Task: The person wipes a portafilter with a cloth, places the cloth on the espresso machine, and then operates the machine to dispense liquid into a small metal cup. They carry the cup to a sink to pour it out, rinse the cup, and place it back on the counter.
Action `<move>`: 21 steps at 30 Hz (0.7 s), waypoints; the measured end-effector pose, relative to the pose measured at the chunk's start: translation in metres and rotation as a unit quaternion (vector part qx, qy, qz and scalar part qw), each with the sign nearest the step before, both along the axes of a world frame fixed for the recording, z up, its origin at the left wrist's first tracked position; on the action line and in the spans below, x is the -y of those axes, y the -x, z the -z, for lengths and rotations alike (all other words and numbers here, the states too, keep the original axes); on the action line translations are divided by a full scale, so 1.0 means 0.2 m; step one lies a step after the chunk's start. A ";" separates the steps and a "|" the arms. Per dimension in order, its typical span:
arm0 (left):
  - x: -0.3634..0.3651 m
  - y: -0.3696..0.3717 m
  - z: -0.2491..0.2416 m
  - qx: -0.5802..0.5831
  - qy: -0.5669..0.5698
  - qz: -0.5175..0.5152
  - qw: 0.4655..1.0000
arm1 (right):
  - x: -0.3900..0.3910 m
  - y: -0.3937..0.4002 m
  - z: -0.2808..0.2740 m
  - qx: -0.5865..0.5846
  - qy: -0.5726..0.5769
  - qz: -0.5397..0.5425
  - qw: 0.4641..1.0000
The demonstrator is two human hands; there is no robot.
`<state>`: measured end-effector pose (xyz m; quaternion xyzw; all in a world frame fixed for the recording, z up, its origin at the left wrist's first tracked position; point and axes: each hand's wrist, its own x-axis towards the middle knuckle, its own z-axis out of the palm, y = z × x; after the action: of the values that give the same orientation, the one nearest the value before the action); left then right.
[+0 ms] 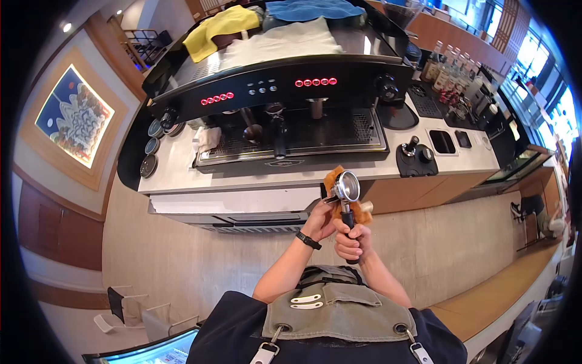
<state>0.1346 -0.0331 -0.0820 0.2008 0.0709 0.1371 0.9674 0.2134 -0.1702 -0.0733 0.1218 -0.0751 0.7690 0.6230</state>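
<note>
In front of my chest I hold a portafilter [347, 187] with a shiny metal basket, turned up toward me. My right hand [353, 242] is wrapped round its black handle. My left hand [320, 221], with a black band on the wrist, is closed at the left of the portafilter head on an orange-brown cloth [362, 216]. The cloth bunches behind and beside the metal head; some of my left fingers are hidden there. Beyond stands a wide espresso machine [267, 91] with red-lit buttons. Another portafilter [279, 136] is fitted in it, its handle toward me.
A black tamping mat [417, 160] with a tamper [411, 144] lies on the counter right of the machine. Farther right are bottles [445, 65]. A white cloth [207, 139] lies at the machine's left. Yellow [212, 33] and blue [312, 9] cloths rest on top.
</note>
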 end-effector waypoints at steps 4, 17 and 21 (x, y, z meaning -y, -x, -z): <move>-0.14 0.12 0.10 -0.050 -0.048 -0.026 0.997 | -0.10 0.07 0.06 0.182 0.104 0.045 0.977; -0.56 0.54 0.31 -0.156 0.012 -0.157 0.975 | -0.44 0.10 -0.35 0.668 0.223 0.200 0.681; -0.66 0.85 0.16 -0.058 0.027 -0.170 0.983 | -0.81 -0.12 -0.35 0.757 0.270 0.332 0.494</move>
<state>-0.0353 0.0987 -0.1138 0.1670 0.1637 0.2857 0.9293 0.2365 -0.0083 -0.0033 -0.7155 -0.3412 0.2856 0.5387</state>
